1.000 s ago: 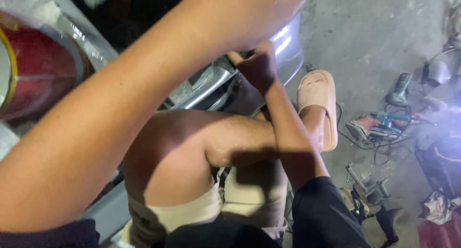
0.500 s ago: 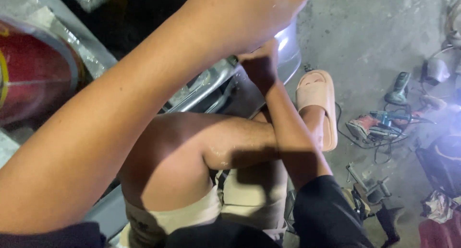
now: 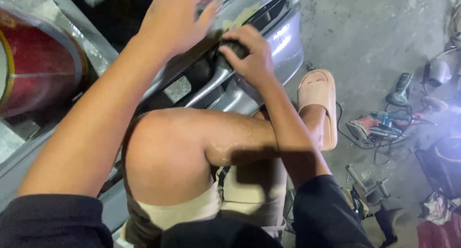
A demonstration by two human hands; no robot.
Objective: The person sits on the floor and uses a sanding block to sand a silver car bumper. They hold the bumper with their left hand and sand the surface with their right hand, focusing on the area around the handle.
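Fingers of the right hand are curled tight around a small dark sanding pad, pressed on the silver car bumper near its upper edge. Left hand lies flat, fingers together, bracing the panel. Looks like mid-sanding; open floor to the right.

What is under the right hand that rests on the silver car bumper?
The right hand closes over a small dark object pressed against the silver car bumper. Only its dark top edge shows; the fingers cover the rest, so its kind cannot be told.
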